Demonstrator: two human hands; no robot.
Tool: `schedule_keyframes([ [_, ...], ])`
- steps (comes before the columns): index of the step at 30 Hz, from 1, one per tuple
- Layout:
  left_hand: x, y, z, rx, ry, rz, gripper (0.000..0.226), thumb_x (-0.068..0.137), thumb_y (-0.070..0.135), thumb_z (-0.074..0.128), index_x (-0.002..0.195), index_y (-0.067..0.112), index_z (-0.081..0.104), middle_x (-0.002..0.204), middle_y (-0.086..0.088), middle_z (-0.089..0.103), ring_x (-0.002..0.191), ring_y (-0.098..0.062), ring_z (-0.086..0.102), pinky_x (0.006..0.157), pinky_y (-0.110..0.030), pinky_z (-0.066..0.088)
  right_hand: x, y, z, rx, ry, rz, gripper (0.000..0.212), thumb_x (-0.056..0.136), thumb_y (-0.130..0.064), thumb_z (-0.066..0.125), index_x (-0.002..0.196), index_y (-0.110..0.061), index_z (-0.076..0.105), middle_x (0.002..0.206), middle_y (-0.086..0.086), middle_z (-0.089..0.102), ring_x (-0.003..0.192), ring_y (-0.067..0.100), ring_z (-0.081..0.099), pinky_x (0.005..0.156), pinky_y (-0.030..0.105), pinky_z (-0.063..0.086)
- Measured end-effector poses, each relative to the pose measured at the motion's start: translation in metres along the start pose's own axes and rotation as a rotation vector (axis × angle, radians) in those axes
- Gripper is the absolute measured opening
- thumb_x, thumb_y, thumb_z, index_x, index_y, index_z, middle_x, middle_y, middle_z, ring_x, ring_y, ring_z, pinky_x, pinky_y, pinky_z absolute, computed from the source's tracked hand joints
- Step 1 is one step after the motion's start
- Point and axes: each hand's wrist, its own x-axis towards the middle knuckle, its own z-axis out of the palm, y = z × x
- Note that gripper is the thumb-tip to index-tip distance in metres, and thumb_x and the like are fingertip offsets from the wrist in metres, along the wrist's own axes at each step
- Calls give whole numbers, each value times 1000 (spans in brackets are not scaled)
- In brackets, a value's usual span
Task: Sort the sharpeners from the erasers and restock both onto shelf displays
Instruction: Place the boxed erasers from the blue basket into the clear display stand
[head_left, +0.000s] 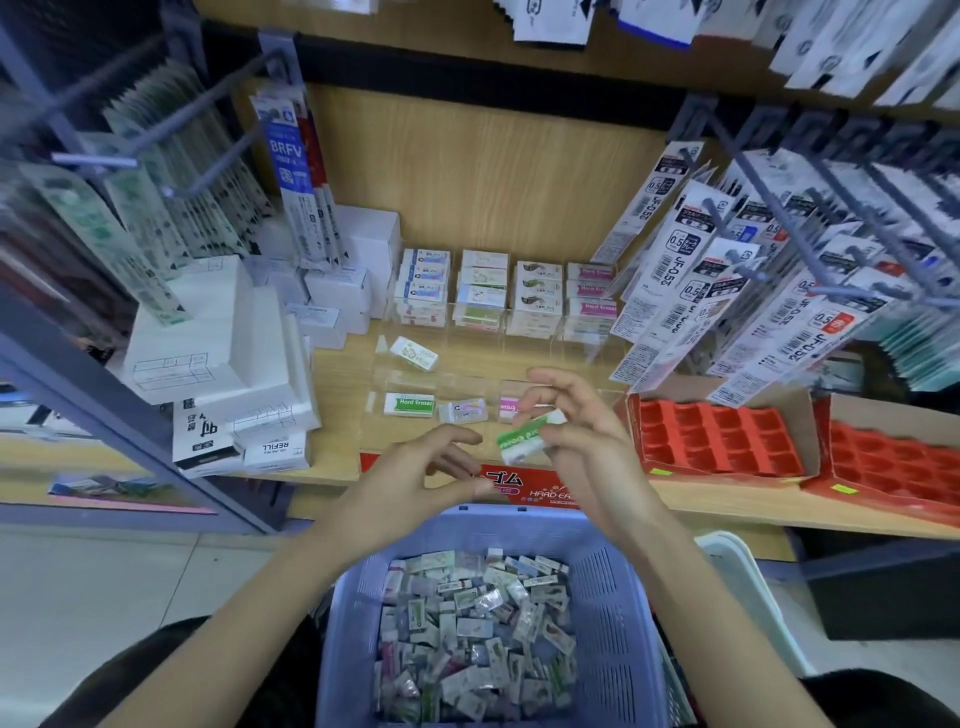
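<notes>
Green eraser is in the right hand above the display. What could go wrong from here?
The right hand pinches the green eraser by fingertips only; a loose grip could drop it back into the purple basket. It is nearest the slot holding the pink eraser, while the matching green Hard Eraser lies further left, so misfiling seems possible.

I see a wooden shelf (727, 506) across the middle of the frame, with a light wood back wall (493, 171) behind it. Grey metal hooks (93, 158) stick out at the upper left and upper right. A pale floor (104, 587) fills the lower left.
</notes>
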Motion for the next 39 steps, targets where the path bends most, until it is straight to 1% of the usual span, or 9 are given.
schedule_keyframes([
  [5,-3,8,9,-204,118,42,43,69,34,70,109,30,55,87,1,65,85,-7,63,82,-16,47,-13,15,17,96,-13,-4,49,76,4,49,122,-10,48,104,4,62,104,18,56,90,31,43],
  [9,1,3,3,-163,168,51,34,69,34,68,102,29,61,96,0,68,89,-6,62,82,-16,47,-16,20,21,-146,8,-34,44,79,-4,58,121,-15,51,125,6,55,120,17,50,93,29,46],
  [13,6,-4,-2,-124,223,54,31,67,37,69,97,32,60,91,4,68,87,-9,61,83,-24,48,-12,24,20,-339,81,-39,40,82,-5,66,113,-26,55,124,7,57,113,18,57,91,31,49],
  [19,4,-11,-11,-61,258,57,29,74,24,74,92,39,56,86,17,65,85,5,57,82,-17,44,-4,28,19,-570,108,-70,40,83,-3,68,104,-35,59,111,-11,58,92,18,62,82,23,50],
  [21,3,-12,-13,-16,262,48,30,76,21,75,90,38,55,88,15,64,85,4,57,77,-13,43,-2,30,24,-439,151,-93,42,83,4,66,110,-27,58,111,-3,62,95,17,62,81,26,51],
  [24,-1,-13,-7,69,283,45,27,75,26,76,82,32,51,82,11,64,80,0,58,68,-8,40,3,36,40,8,303,-14,44,82,10,62,118,-12,51,107,6,66,94,18,64,84,30,53],
  [28,-5,-18,-8,260,365,19,31,75,30,77,81,19,48,70,13,54,67,-7,55,60,-19,41,14,46,68,319,363,182,15,90,6,53,98,-4,60,94,15,68,85,25,64,77,27,54],
  [34,-15,-29,-30,453,317,45,27,78,33,74,91,25,52,75,23,48,70,-7,55,64,-26,37,40,52,92,-98,346,255,21,96,-8,49,97,-18,68,107,8,67,102,25,61,91,41,50],
  [39,-17,-40,-53,240,270,54,50,77,18,75,119,33,52,88,18,54,77,0,56,72,-13,42,42,46,89,-326,130,295,21,94,-4,50,93,-21,63,99,-4,62,87,10,57,72,19,47],
])
